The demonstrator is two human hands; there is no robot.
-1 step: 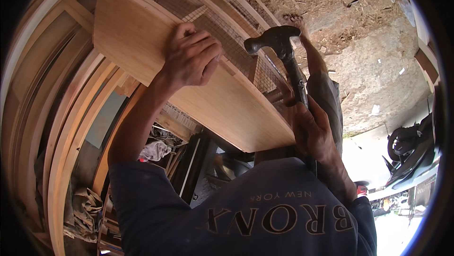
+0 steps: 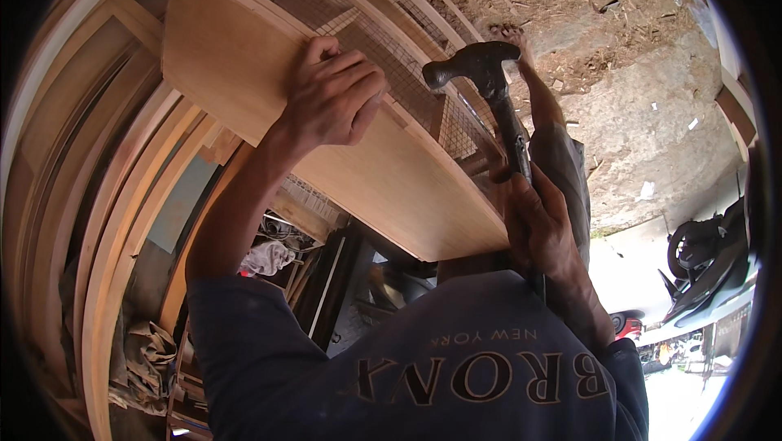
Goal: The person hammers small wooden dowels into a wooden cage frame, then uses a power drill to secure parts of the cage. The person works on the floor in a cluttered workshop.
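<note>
A hammer (image 2: 481,66) with a dark head and claw stands upright in my right hand (image 2: 542,221), which is closed round its handle. Its head is above the hand, apart from the wood. My left hand (image 2: 338,99) is curled over the edge of a long, pale plywood panel (image 2: 391,172), with the fingertips partly hidden. This panel lies along a wooden frame (image 2: 383,34) fitted with wire mesh. Whether the left fingers also pinch something small cannot be seen.
Several long, pale wooden strips (image 2: 114,278) stand at the left. Below the panel are a white cloth (image 2: 267,258) and dark clutter. Wood scraps litter the dirt ground (image 2: 570,9) at upper right. A motorcycle (image 2: 696,250) stands at the right, and a crumpled brown sheet (image 2: 149,355) lies lower left.
My hands and the hammer are almost still, with only a tiny shift. More of a red vehicle shows in the bright background at lower right.
</note>
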